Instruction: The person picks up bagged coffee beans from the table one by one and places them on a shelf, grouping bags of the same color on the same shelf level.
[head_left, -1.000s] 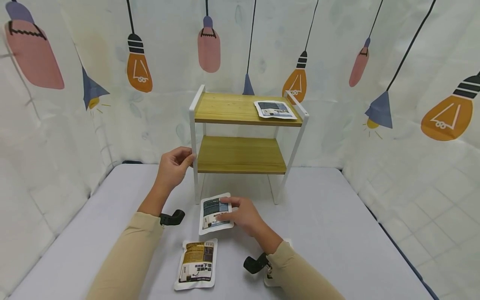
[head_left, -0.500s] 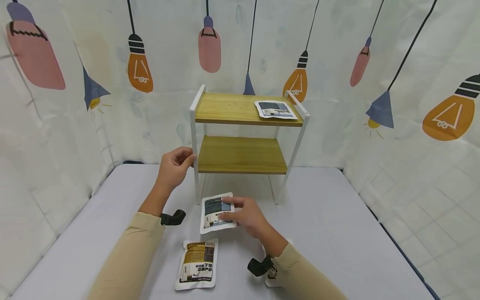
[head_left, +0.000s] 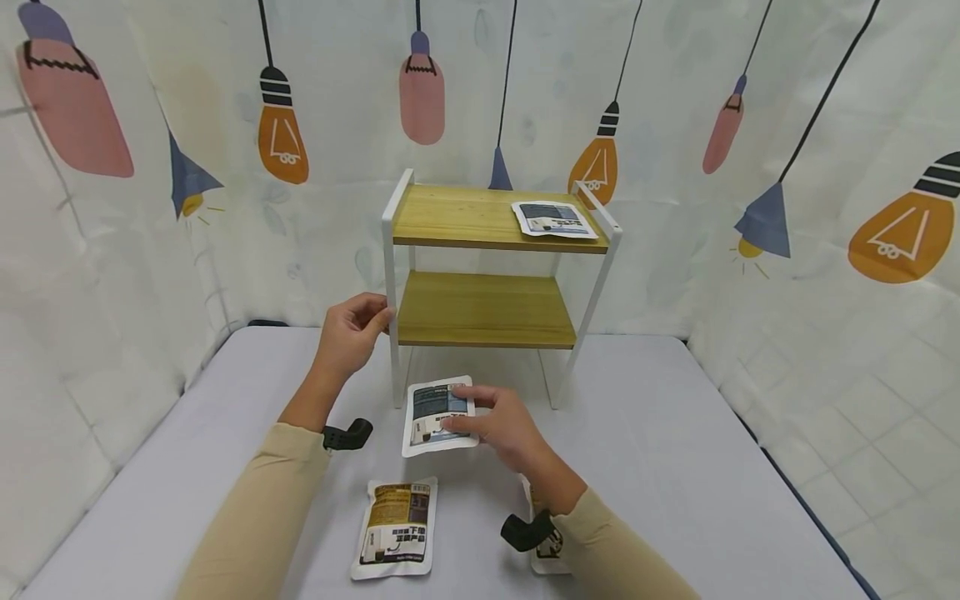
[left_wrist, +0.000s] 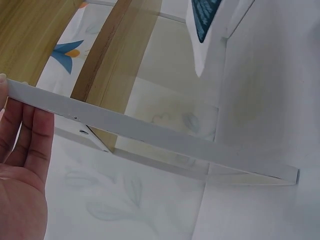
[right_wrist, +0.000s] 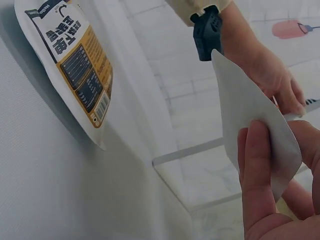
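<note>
My left hand (head_left: pixel 351 337) pinches the white left upright (head_left: pixel 389 267) of a two-tier shelf (head_left: pixel 450 217) with yellowish wooden boards; in the left wrist view its fingers lie behind the bar. Between thumb and fingers my right hand (head_left: pixel 506 427) holds a flat white pouch (head_left: pixel 429 429) with a dark blue-green printed panel. That pouch is raised over the table, tilted, in front of the shelf's lower part. Its plain white side (right_wrist: pixel 237 100) faces the right wrist camera. A similar pouch (head_left: pixel 549 221) lies on the right of the top board.
On the table (head_left: pixel 675 467) a white pouch with a brown-and-yellow label (head_left: pixel 396 529) lies nearest the front. Another pouch (head_left: pixel 546 560) is partly hidden beneath my right forearm. White curtains printed with hanging lamps (head_left: pixel 281 150) enclose the table at the back and sides.
My right hand has lifted the pouch slightly upward and a little to the right. The left hand keeps its grip on the upright.
</note>
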